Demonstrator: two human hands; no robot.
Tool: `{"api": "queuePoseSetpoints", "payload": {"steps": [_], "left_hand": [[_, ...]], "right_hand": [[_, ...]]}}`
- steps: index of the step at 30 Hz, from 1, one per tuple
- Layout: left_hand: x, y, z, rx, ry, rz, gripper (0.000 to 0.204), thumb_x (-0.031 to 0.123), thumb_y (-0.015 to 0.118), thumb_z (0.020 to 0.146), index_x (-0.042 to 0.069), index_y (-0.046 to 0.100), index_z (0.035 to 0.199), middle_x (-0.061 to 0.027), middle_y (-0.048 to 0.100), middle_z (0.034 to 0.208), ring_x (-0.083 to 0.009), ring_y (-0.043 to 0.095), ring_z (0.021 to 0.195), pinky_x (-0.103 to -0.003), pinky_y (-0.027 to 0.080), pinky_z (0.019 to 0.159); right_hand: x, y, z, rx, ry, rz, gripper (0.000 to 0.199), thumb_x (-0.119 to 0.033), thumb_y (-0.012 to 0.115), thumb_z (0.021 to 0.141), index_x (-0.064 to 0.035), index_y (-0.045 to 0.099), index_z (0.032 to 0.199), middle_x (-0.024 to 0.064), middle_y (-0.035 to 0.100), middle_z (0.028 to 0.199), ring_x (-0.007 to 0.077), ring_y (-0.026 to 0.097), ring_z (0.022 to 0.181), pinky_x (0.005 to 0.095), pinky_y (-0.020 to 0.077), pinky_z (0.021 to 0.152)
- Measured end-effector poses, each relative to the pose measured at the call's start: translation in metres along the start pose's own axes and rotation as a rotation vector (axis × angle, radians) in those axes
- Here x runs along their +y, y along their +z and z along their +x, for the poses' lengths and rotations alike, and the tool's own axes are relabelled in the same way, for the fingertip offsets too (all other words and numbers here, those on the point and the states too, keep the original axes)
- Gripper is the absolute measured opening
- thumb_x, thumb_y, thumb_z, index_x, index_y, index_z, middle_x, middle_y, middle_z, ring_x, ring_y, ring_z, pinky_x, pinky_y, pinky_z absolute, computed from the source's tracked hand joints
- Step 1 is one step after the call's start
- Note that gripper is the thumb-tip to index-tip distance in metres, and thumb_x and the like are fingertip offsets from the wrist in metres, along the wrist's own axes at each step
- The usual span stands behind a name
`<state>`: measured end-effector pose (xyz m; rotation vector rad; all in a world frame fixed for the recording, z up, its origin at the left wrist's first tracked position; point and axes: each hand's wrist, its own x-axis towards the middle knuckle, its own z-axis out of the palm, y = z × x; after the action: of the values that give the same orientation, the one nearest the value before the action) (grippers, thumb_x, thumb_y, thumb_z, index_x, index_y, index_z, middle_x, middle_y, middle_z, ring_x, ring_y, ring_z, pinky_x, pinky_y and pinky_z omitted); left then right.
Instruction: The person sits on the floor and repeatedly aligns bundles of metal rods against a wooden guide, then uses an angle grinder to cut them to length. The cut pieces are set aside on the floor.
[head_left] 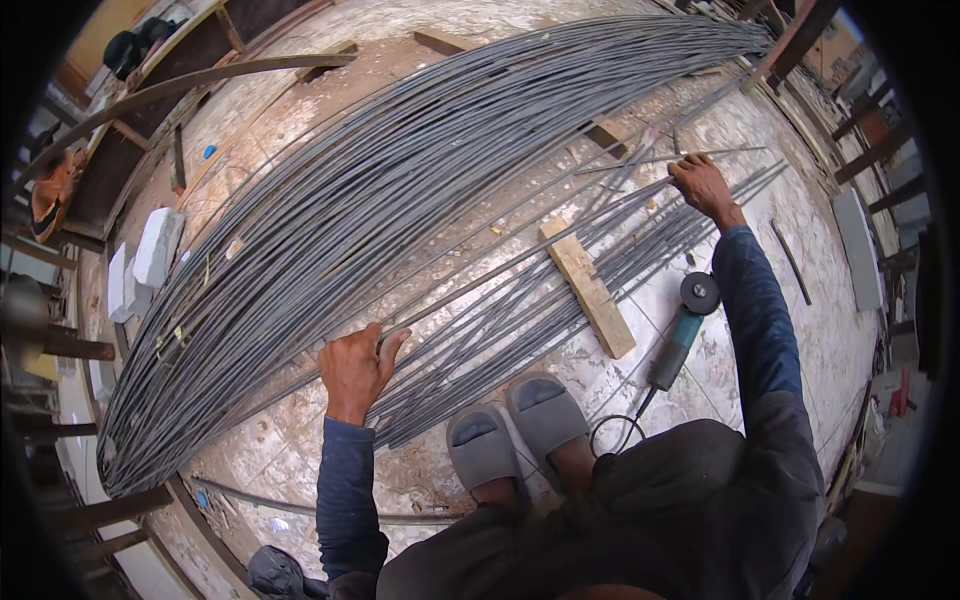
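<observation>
My right hand (705, 190) is closed around a thin steel rod (480, 286) near its far right end. The rod slants down to the left, where my left hand (353, 372) also grips it, fingers curled and thumb raised. Beneath it, a pile of shorter steel rods (640, 243) lies partly over a wooden block (590, 290). Beyond my left hand spreads a large bundle of long, bent steel rods (340, 215). An angle grinder (680, 335) with a teal and grey body rests on the floor beside my right forearm.
My sandalled feet (515, 430) stand just in front of the short rods. A cord runs from the grinder toward my legs. White blocks (145, 260) sit at the left. A loose short rod (791, 262) lies on the dusty tiled floor (830, 330) at right. Timber pieces line the edges.
</observation>
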<state>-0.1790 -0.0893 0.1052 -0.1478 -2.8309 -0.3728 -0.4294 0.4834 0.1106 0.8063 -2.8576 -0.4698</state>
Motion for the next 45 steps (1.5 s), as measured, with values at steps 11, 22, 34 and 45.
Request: {"api": "queuePoseSetpoints", "payload": {"steps": [11, 22, 34, 45], "left_hand": [[-0.02, -0.014, 0.013, 0.34, 0.139, 0.197, 0.056, 0.041, 0.073, 0.088, 0.007, 0.038, 0.058, -0.0088, 0.033, 0.048, -0.0266, 0.034, 0.039, -0.041, 0.023, 0.042], [-0.015, -0.102, 0.04, 0.421, 0.176, 0.162, 0.047, 0.029, 0.064, 0.097, 0.001, 0.045, 0.065, -0.0117, 0.033, 0.052, -0.0233, 0.031, 0.042, -0.041, 0.021, 0.044], [-0.057, 0.103, -0.01, -0.309, -0.067, 0.019, 0.033, 0.032, 0.062, 0.096, 0.0, 0.061, 0.086, -0.0249, 0.061, 0.069, -0.0416, 0.062, 0.065, -0.05, 0.042, 0.057], [-0.053, 0.066, -0.002, -0.145, -0.061, -0.047, 0.035, 0.03, 0.064, 0.095, 0.0, 0.057, 0.078, -0.0222, 0.055, 0.064, -0.0424, 0.055, 0.059, -0.05, 0.038, 0.055]], "right_hand": [[-0.042, 0.008, -0.002, 0.371, 0.344, 0.244, 0.013, -0.019, 0.057, 0.095, -0.0073, 0.054, 0.1, 0.0115, 0.059, 0.092, 0.0314, 0.062, 0.091, 0.0438, 0.0514, 0.077], [-0.035, -0.059, 0.045, 0.71, 0.396, 0.302, 0.024, -0.026, 0.065, 0.093, -0.0111, 0.06, 0.111, 0.0086, 0.061, 0.096, 0.0299, 0.065, 0.086, 0.0415, 0.0531, 0.068], [-0.005, -0.005, -0.061, 0.451, 0.628, 0.377, 0.039, -0.029, 0.067, 0.091, -0.009, 0.061, 0.123, 0.0166, 0.059, 0.122, 0.0355, 0.057, 0.115, 0.0435, 0.0466, 0.098], [-0.11, 0.071, -0.014, 0.031, 0.154, 0.381, 0.04, -0.017, 0.058, 0.095, -0.0099, 0.055, 0.134, 0.0139, 0.055, 0.132, 0.035, 0.056, 0.12, 0.0448, 0.0508, 0.096]]}}
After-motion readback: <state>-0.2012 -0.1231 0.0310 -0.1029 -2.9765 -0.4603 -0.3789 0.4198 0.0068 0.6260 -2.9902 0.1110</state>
